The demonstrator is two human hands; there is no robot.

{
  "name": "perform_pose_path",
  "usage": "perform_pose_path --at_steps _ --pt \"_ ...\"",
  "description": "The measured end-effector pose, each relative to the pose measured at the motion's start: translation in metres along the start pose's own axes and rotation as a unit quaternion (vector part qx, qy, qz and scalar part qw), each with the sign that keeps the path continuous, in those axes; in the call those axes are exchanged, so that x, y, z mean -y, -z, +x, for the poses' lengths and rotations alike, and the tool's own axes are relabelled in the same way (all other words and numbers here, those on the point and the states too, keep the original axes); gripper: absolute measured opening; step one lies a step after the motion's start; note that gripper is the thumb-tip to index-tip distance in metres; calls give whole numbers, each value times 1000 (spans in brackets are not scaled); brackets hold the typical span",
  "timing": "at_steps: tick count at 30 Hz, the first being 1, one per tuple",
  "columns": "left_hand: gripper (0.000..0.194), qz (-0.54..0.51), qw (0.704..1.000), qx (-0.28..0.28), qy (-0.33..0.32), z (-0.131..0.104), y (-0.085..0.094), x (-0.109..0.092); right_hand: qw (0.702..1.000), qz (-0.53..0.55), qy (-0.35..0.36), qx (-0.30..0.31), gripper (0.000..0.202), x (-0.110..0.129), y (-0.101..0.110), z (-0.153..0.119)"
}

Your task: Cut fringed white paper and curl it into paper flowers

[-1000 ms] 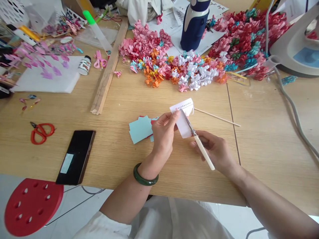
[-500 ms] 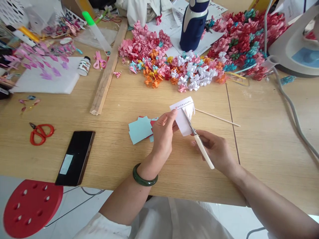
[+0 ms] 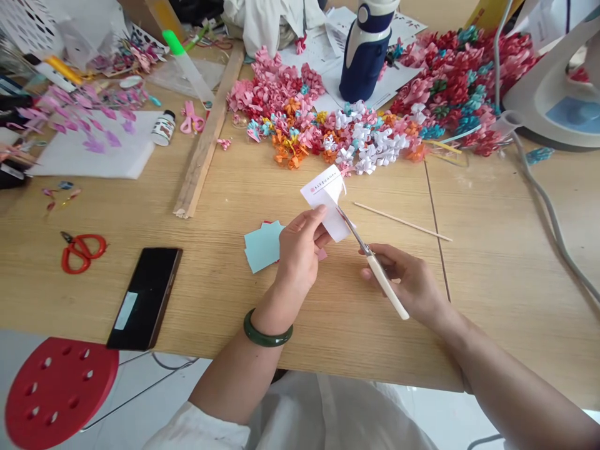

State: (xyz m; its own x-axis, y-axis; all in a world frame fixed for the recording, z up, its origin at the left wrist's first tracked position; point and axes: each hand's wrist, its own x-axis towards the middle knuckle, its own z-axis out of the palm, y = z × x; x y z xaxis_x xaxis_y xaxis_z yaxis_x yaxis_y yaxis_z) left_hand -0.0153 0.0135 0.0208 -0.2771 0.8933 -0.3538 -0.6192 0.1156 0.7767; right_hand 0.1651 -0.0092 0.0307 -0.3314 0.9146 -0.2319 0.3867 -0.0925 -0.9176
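My left hand (image 3: pixel 302 247) is closed on a small piece of white paper (image 3: pixel 334 224), pinched between thumb and fingers. A printed line of characters runs along its upper end, and cut strips hang at its right edge. In my right hand (image 3: pixel 405 275) is a pair of scissors (image 3: pixel 387 287) with cream handles, the blades pointing up-left to the paper's right edge. Whether the blades are fully closed I cannot tell. Light blue paper squares (image 3: pixel 263 245) lie on the table beside my left hand, partly hidden by it, with red and pink edges showing.
A thin wooden stick (image 3: pixel 403 222) lies right of the paper. Folded ribbon pieces (image 3: pixel 360 140) are heaped at the back, near a dark blue bottle (image 3: pixel 365 56). A wooden bar (image 3: pixel 209 134), a phone (image 3: pixel 144 297) and red-handled cutters (image 3: pixel 83 252) lie to the left.
My left hand has drawn the paper to the left and slightly up. The scissors' blades, earlier across the paper, now reach only its right edge. My right hand has barely moved.
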Motion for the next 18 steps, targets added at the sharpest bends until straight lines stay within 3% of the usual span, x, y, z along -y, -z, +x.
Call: perform_pose_path --at_steps 6,18 --pt "28 -21 1000 -10 -11 3 2 -8 1000 -16 10 11 48 2 -1 -2" --pt "23 -13 998 -30 -50 -1 -3 -3 999 -27 15 11 48 1 -2 -5"
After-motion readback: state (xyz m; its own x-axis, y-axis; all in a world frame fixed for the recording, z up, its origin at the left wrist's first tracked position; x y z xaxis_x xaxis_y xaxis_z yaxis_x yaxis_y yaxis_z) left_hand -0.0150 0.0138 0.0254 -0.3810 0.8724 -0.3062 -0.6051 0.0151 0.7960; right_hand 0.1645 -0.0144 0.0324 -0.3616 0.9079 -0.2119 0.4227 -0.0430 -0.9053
